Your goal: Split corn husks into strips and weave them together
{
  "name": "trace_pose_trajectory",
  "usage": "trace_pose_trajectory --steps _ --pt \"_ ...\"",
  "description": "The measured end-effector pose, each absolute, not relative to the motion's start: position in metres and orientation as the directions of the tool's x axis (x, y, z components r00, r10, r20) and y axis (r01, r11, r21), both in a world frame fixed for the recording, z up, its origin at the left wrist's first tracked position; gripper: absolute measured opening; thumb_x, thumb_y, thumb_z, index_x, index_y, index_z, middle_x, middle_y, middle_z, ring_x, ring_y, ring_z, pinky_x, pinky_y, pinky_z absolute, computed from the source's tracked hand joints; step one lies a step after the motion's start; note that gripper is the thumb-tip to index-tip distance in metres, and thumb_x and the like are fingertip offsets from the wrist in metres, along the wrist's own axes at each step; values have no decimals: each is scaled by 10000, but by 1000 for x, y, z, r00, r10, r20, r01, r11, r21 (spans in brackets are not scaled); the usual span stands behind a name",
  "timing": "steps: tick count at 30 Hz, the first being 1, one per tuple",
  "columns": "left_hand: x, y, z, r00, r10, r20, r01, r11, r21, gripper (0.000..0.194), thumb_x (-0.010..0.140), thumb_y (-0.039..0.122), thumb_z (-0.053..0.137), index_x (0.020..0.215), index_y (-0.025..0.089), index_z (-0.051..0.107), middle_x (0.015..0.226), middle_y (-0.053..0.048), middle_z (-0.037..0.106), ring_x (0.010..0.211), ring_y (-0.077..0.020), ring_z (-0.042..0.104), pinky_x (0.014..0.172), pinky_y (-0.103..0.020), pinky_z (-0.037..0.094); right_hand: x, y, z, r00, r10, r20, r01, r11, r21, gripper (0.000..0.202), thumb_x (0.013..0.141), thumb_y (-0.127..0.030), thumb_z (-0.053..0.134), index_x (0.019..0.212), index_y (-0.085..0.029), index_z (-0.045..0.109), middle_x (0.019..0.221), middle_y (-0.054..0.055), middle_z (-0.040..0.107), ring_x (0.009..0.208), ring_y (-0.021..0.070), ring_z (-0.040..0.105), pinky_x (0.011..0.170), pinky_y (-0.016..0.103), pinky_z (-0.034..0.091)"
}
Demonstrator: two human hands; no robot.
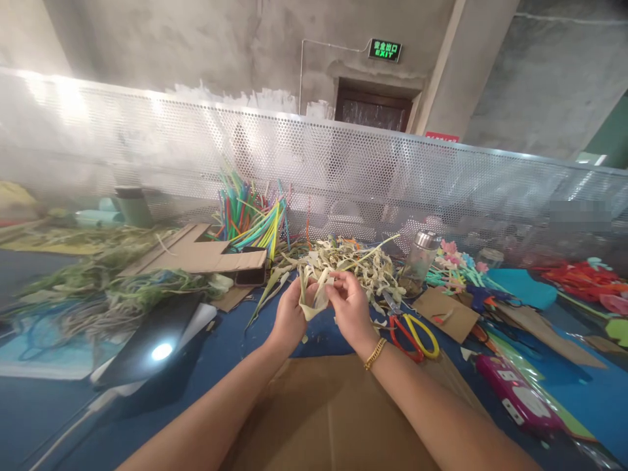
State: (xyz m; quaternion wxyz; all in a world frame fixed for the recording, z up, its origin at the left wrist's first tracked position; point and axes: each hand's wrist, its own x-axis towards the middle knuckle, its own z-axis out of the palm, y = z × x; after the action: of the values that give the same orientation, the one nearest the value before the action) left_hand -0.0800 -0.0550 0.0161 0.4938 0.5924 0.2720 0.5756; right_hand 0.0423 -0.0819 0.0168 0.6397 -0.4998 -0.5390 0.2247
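Note:
Between my two hands, a pale dried husk strip (314, 304) is bent into a loop. My left hand (290, 317) is closed on its left side, with the fingertips partly hidden behind the strip. The thumb and fingers of my right hand (350, 304) pinch its right end. Just beyond my hands lies a heap of dried husk strips (377, 265), some long and greenish. Scissors (417, 335) with one red and one yellow handle rest on the blue table beside my right wrist, blades toward the heap.
A cardboard sheet (328, 412) lies under my forearms. Coloured pipe cleaners (250, 212) stand behind cut cardboard (196, 252). At left are a lit lamp (161, 352) and tangled green strands (93, 294). A glass bottle (422, 255), glue gun (483, 297) and purple case (515, 396) are at right.

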Motion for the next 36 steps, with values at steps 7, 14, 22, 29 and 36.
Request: trace_pose_trajectory --steps 7,14,22,29,36 --pt "-82 -56 20 73 846 529 -20 -529 848 106 751 241 665 694 186 595 691 -8 550 688 -164 477 656 -237 358 48 -88 28 239 810 536 589 318 -743 112 779 -181 523 747 -221 623 650 0 582 589 151 521 572 265 397" --pt "-80 -56 12 135 836 532 -33 -533 845 156 777 276 650 681 185 568 705 -8 540 678 -156 456 640 -241 339 46 -81 25 272 838 474 377 361 -853 244 749 -427 670 698 -191 633 657 11 629 612 152 545 598 264 427" --pt "-76 -57 14 233 904 358 -252 -300 920 286 762 414 673 691 188 514 632 29 474 569 -109 383 540 -229 323 50 -80 23 243 872 425 332 337 -881 174 788 -347 607 732 -193 668 682 6 654 616 151 554 602 265 428" --pt "-75 -62 21 262 910 321 -317 -233 919 314 701 402 737 698 186 509 632 44 470 574 -97 405 552 -218 338 51 -83 28 227 869 439 363 342 -867 180 781 -346 612 693 -200 669 638 0 641 591 146 540 576 259 409" --pt "-78 -57 16 255 924 284 -312 -200 929 299 722 441 715 752 172 589 598 31 499 552 -104 409 529 -220 335 54 -81 27 209 889 407 359 318 -878 207 766 -382 632 736 -184 685 656 12 653 606 151 552 587 263 425"
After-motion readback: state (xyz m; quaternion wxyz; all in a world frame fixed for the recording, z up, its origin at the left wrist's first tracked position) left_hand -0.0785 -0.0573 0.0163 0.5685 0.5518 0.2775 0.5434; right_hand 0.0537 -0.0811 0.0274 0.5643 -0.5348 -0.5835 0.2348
